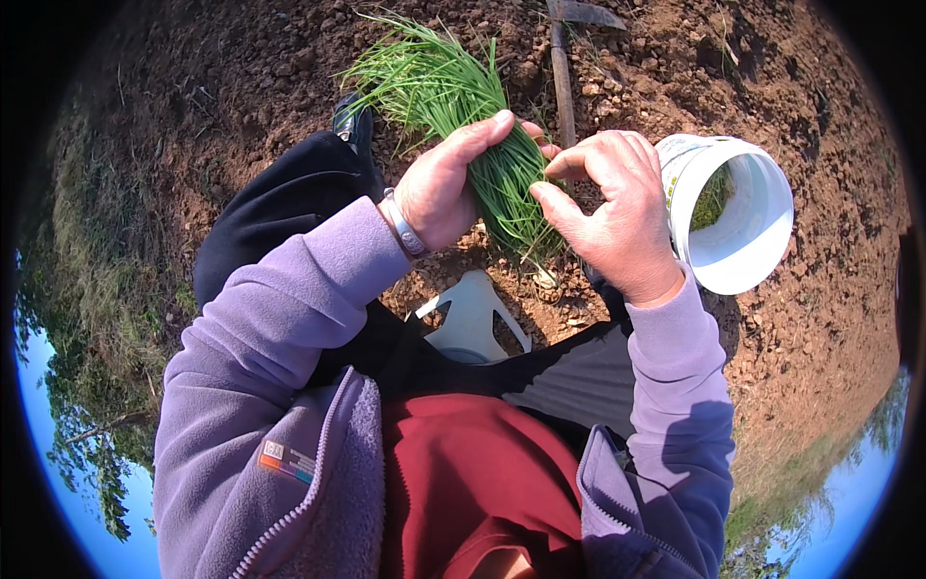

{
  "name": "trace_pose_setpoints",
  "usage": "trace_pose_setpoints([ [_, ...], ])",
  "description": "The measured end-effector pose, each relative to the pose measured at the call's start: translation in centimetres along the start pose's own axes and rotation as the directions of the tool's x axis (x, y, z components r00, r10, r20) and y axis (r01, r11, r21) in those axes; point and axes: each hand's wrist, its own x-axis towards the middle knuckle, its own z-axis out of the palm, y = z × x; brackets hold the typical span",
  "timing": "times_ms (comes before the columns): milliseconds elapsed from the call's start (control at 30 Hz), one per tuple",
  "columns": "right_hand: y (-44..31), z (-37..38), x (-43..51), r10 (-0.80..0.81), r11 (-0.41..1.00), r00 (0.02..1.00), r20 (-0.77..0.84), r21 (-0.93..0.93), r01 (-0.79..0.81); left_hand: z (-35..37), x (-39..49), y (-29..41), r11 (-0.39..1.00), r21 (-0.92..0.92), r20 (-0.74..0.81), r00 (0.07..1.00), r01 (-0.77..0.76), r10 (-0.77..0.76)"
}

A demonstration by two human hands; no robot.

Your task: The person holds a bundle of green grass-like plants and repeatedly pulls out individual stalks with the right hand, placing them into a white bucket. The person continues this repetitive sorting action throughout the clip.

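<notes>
A thick bundle of long, thin green leaves, grass-like or chive-like (452, 90), lies in my left hand (452, 170), whose thumb rests on top while its fingertips show on the far side. The leaf tips fan out to the upper left, and the lower ends hang above the soil. My right hand (615, 203) is at the right edge of the bundle, thumb and index finger bent close together by the leaves. Whether anything is pinched between them I cannot tell. A bracelet is around my left wrist.
A white plastic bucket (745, 268) lies tipped at the right with greenery inside. A hoe with a wooden handle (562, 79) rests on the clumpy brown soil (723, 94) beyond my hands. Between my legs is a pale plastic stool (466, 311). My shoe (353, 127) is at the upper left.
</notes>
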Motion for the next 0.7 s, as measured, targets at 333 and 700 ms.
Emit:
trace_pose_setpoints([
  [333, 1.0, -1.2, -0.4, 0.502, 0.546, 0.836, 0.22, 0.669, -0.504, 0.1, -0.2, 0.4, 1.0, -0.02, 0.021, 1.0, -0.007, 0.007],
  [700, 2.3, -1.6, -0.1, 0.636, 0.432, 0.772, 0.008, 0.825, -0.364, -0.1, -0.2, 0.5, 1.0, 0.003, -0.002, 1.0, 0.0, 0.0],
])
